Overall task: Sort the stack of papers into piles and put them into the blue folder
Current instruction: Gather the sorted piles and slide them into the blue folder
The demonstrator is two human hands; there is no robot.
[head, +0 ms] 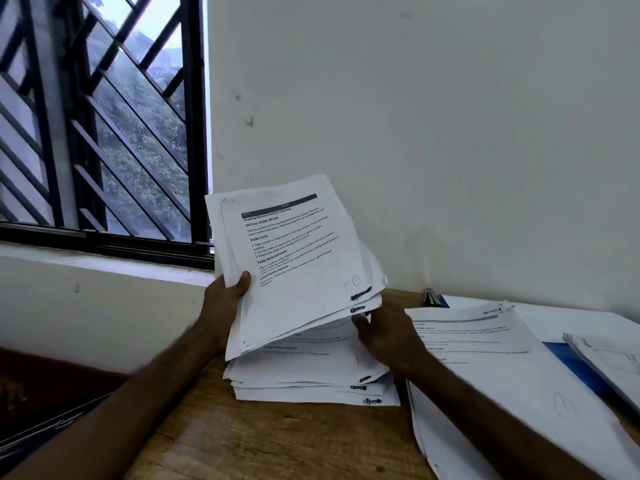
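Hands round lifted paper sheaf

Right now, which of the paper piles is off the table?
The tilted bundle gripped by the left hand; the stack under it and the pile to its right lie flat.

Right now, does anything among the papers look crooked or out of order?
Yes. The stack of papers on the wooden table lies skewed, its sheets fanned with edges misaligned. The bundle in the left hand is also splayed, its lower corners spreading apart. Nothing looks torn or spilled.
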